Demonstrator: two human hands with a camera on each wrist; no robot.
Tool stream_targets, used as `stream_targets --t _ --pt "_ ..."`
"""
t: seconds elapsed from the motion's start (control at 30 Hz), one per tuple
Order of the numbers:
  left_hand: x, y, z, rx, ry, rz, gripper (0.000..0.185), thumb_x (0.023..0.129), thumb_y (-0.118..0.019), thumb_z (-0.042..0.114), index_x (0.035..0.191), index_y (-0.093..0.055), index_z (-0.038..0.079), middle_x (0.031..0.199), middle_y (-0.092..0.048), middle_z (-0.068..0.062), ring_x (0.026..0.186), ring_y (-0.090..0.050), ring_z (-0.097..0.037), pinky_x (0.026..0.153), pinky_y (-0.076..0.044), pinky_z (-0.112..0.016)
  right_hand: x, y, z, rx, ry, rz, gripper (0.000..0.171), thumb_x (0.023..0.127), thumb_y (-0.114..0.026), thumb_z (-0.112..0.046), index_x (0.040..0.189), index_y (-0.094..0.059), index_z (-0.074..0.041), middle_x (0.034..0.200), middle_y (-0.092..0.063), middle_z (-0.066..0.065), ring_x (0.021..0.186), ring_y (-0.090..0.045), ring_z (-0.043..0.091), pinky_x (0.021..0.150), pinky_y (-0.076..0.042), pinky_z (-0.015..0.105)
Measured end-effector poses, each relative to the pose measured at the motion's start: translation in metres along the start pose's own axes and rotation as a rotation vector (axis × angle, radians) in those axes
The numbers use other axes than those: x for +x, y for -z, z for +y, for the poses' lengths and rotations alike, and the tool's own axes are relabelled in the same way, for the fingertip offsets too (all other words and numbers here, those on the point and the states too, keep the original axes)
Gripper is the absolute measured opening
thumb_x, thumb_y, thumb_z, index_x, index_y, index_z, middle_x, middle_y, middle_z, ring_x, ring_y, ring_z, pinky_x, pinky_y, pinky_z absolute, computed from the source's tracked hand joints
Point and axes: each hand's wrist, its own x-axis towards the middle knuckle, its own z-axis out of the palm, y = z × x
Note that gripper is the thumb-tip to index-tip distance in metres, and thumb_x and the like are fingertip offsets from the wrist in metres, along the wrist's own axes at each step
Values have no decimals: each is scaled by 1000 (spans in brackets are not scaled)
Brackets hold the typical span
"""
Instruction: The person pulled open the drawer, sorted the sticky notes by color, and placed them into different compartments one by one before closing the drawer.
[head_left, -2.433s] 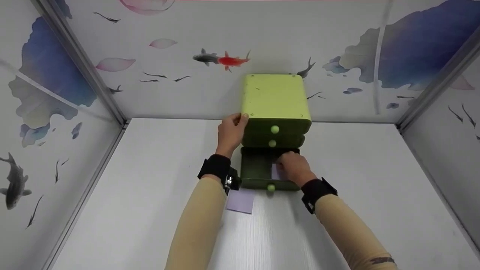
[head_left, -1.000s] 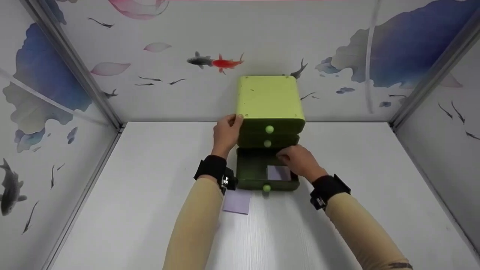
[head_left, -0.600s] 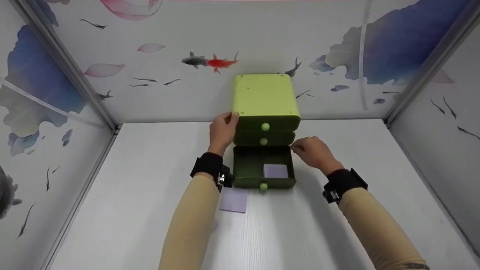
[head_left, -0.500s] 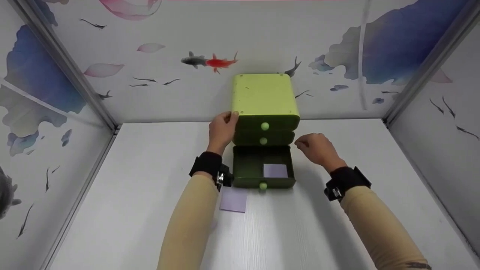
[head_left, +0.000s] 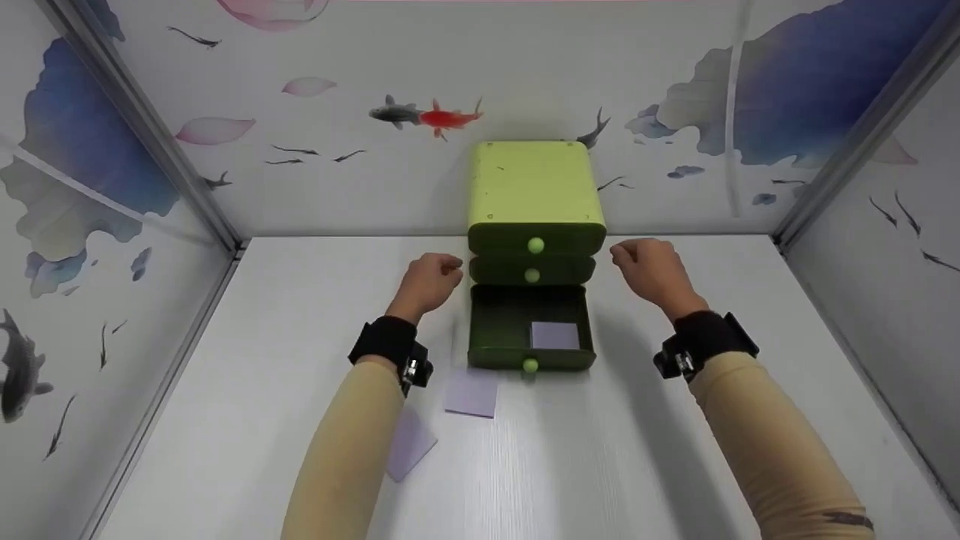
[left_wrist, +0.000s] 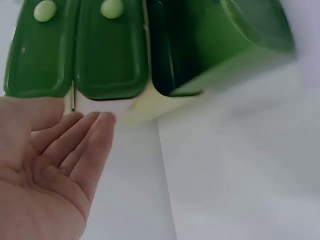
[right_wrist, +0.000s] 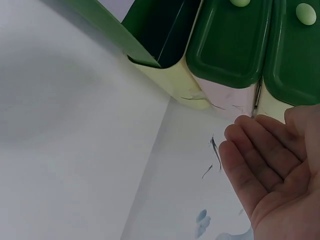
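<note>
The left hand (head_left: 429,283) is off the left side of the small green drawer unit (head_left: 536,180), a short gap away, holding nothing. To the unit's right, the right hand (head_left: 651,271) hovers apart from it, also holding nothing. In both wrist views the fingers are relaxed and slightly bent. The bottom drawer (head_left: 495,319) is pulled out, and a purple square of paper (head_left: 555,335) lies in its front right part. Above it the two upper drawers, including the top one (head_left: 502,240), are pushed in.
A second purple paper square (head_left: 472,393) lies on the white table (head_left: 585,465) before the drawer. Another purple square (head_left: 411,444) is partly hidden under the left forearm. Painted walls (head_left: 315,187) stand behind and on both sides.
The right hand has left the drawer and moved right, leaving the purple square inside. The left hand has let go of the unit and moved left and down, uncovering another purple square.
</note>
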Motion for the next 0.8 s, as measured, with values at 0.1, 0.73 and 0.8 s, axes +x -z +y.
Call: stream_targets --t 0.1,0.73,0.8 --pt "-10 -3 -11 124 2 -92 36 97 -53 13 131 -60 2 126 -65 -16 118 -61 -30 99 -49 -42 1 1 -3 26 -31 -1 40 104 -42 -25 89 -72 -3 93 -72 15 78 -63 27 71 -46 38" --pt "-62 -62 -64 469 -166 -241 35 87 -74 23 118 -71 8 116 -72 -7 113 -63 -27 98 -50 -42 14 0 -26 164 -197 -106 74 102 -15 -58 100 -60 0 109 -64 22 101 -59 35 86 -45 45" --pt "-65 -66 -68 518 -225 -247 26 85 -75 23 108 -75 10 103 -75 -3 99 -66 -21 88 -53 -38 15 0 -29 183 -221 -121 76 101 -14 -60 101 -60 1 109 -63 21 100 -58 33 86 -45 44"
